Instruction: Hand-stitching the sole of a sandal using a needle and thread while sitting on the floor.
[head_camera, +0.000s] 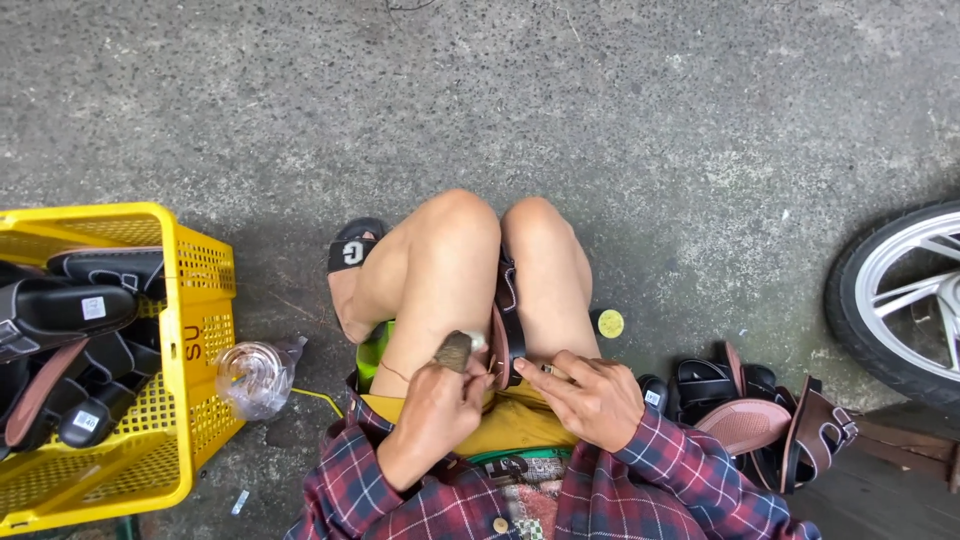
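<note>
A person sits low on grey concrete, knees drawn up, with a brown sandal (503, 325) wedged edge-up between the legs, its long axis running from near to far. The left hand (438, 405) is clenched around a small brush (455, 350), whose worn head points at the sandal's near end, just to its right. The right hand (595, 398) lies on the other side, fingers (540, 378) curled against the sandal's near edge and steadying it. Both hands are equally close. At left stands a yellow crate (195, 340) of dark sandals; more sandals (760, 415) lie in a pile at right, near a wheel (900, 300).
</note>
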